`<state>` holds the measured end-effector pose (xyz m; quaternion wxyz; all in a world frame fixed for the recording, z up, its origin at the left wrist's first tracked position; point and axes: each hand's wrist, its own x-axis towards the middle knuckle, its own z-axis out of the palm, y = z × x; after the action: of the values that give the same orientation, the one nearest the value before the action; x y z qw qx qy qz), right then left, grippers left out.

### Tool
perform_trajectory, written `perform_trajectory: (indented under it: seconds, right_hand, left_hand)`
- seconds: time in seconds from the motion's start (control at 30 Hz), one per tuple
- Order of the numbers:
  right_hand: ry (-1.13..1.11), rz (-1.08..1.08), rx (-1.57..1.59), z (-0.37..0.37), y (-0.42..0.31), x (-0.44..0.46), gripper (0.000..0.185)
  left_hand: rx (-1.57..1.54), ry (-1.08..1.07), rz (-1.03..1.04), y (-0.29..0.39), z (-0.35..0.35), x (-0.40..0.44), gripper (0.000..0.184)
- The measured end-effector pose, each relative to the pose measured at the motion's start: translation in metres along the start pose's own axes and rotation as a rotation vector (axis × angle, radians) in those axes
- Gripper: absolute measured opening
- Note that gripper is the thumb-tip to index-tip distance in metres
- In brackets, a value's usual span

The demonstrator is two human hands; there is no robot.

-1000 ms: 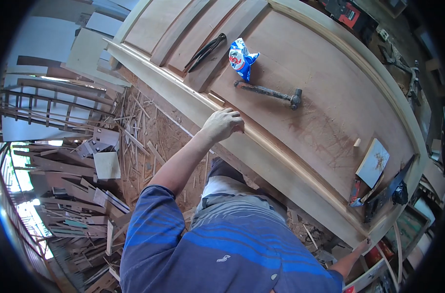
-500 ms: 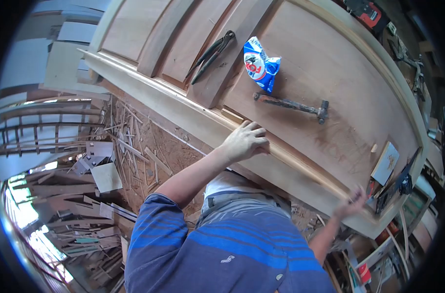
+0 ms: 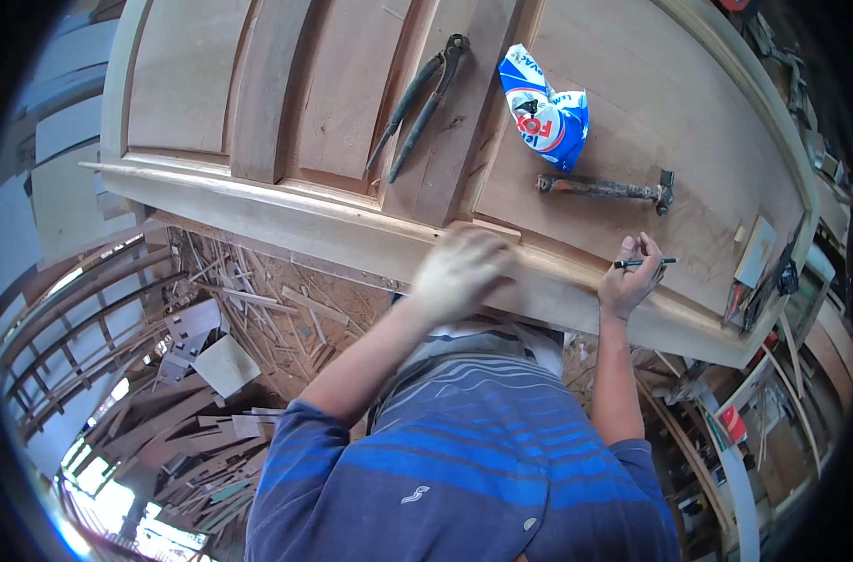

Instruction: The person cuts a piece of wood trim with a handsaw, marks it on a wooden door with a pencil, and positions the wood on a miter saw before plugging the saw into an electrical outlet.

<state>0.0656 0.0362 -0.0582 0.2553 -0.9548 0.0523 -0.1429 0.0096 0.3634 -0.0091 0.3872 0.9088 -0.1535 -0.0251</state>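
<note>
Dial's centred on my striped shirt, with 12 straight ahead. Closest up, my left hand is at 12, over the near edge of the big wooden panel. It's blurry, so can't tell if the fingers are wide, narrow or gripping anything, or even touching wood. Right hand's at 2, fingers curled in with a thin dark pencil pinched in them, held above that same edge. Pencil lies roughly crosswise there.

The pale moulding strip runs along the near edge, from about 10 round to 2. A little wood block lies right by it, just past the left hand. Out at 2 on the panel there's a pale flat offcut. The hammer's at 1, head pointing right, with a crumpled blue-and-white bag just beyond its handle end. Pincers lie at 12, handles toward me and spread a bit. Down on the floor at 10: loads of wood scraps.
</note>
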Motion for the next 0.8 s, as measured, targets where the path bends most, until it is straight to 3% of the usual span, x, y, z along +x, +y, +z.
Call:
perform_trajectory:
  seconds: [0.1, 0.17, 0.3, 0.53, 0.8]
  right_hand:
    - [-0.021, -0.020, -0.069, -0.004, -0.002, 0.002, 0.031]
    - [-0.021, -0.001, -0.050, -0.003, 0.000, 0.002, 0.031]
    - [-0.026, -0.009, -0.053, -0.002, 0.001, 0.001, 0.032]
    - [-0.001, 0.043, 0.022, 0.002, 0.004, 0.000, 0.033]
    - [0.000, 0.067, 0.026, 0.002, 0.004, -0.003, 0.035]
  left_hand:
    - [0.246, 0.109, -0.103, -0.052, -0.065, -0.036, 0.061]
    - [0.298, 0.070, -0.112, -0.071, -0.089, -0.046, 0.046]
    - [0.248, 0.016, -0.087, -0.088, -0.092, -0.044, 0.030]
    - [0.253, 0.085, -0.076, -0.087, -0.089, -0.041, 0.031]
    - [0.205, 0.015, -0.148, -0.080, -0.099, -0.037, 0.032]
